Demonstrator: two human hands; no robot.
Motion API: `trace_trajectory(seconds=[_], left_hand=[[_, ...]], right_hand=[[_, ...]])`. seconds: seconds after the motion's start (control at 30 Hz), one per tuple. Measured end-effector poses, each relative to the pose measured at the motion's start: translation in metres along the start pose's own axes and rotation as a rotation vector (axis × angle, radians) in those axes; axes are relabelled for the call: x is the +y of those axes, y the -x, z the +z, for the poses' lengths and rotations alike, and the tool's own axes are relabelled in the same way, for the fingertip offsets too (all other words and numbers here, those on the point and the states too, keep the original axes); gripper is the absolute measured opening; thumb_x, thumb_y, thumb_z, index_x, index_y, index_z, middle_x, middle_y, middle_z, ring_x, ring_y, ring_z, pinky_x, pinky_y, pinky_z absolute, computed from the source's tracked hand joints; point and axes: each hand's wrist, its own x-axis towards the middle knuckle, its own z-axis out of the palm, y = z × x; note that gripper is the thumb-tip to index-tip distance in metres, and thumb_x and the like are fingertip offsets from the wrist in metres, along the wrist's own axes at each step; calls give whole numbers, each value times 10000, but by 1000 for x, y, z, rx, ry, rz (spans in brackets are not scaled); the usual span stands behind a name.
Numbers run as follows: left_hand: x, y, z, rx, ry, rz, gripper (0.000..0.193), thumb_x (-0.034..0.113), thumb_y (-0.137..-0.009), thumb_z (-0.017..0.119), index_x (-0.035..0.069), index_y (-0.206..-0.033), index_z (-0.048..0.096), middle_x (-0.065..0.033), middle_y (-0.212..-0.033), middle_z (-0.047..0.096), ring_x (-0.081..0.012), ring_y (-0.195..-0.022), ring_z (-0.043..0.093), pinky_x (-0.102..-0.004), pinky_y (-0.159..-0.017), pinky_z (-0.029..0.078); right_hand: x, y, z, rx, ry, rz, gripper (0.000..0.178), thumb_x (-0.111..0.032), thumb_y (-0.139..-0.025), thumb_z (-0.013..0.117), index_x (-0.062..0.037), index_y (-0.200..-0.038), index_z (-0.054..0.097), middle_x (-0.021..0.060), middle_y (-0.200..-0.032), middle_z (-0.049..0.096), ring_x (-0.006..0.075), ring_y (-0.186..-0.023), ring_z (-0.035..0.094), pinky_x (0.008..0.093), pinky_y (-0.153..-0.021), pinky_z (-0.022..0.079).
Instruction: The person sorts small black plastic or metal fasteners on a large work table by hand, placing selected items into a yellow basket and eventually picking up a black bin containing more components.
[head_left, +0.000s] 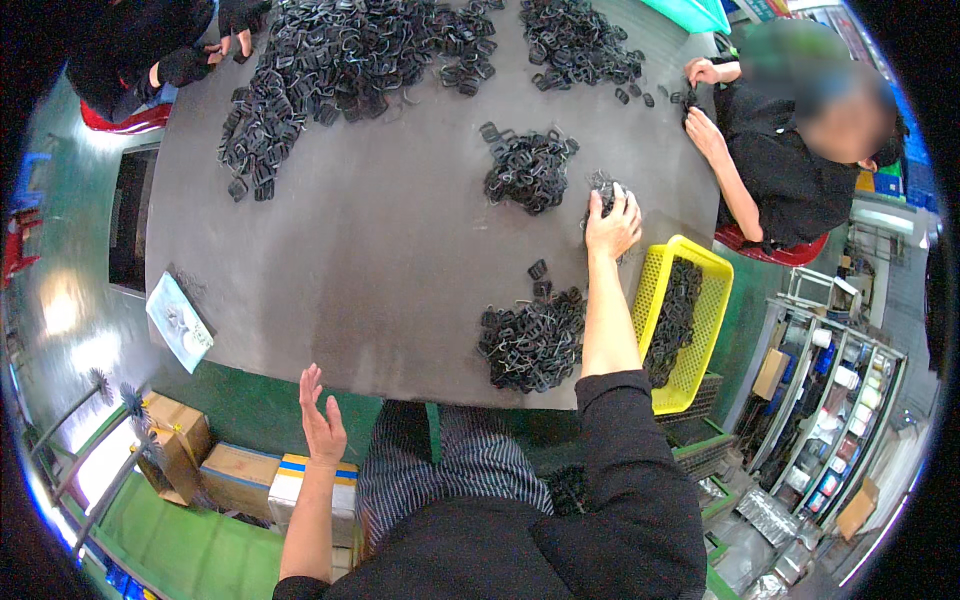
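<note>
My left hand point(323, 425) is nearest me, empty, fingers extended and thumb apart, just in front of the table point(350, 260)'s near edge and apart from it. My right hand point(613, 230) is well apart from it, farther out and to the right, palm down.

Nearer to me than the right hand, left of that forearm, a pile point(533, 342) of black parts lies by the near edge, with a few loose ones at its far side. Right of the same forearm stands a yellow basket point(712, 325) with more black parts inside.

Under the right hand's fingers and just past them lies a small clump point(602, 186) of black parts; the fingers curl over it, but I cannot tell whether they clamp it or only touch it. Just left of that clump sits a middle heap point(528, 172).

Beyond my left hand and to its left, a pale blue packet point(180, 322) lies at the table's edge. Past my right hand, to the right, a co-worker point(785, 165) has both hands at some black parts. Farthest out, beyond both hands, spreads the big heap point(345, 60).
</note>
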Motion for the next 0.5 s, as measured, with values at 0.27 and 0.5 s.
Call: trace_trajectory(seconds=[0.27,0.5], left_hand=[[11,-19,-2,24,-29,-35,546,10,-907,428,47,-1414,227,-171,-1395,381,-306,-1240,438,-407,-981,382],[26,-32,-36,107,-7,-114,470,13,-863,502,27,-1319,392,-149,-1322,468,-286,-1214,471,-368,-984,398]], right_hand=[[26,-53,-12,-68,-213,18,369,-270,-739,668,-168,-1086,593,98,-1029,599,308,-972,567,418,-804,471],[-8,-72,-53,-477,-213,-97,567,-423,-691,725,-29,-1091,645,213,-1119,607,334,-1053,569,384,-930,428]])
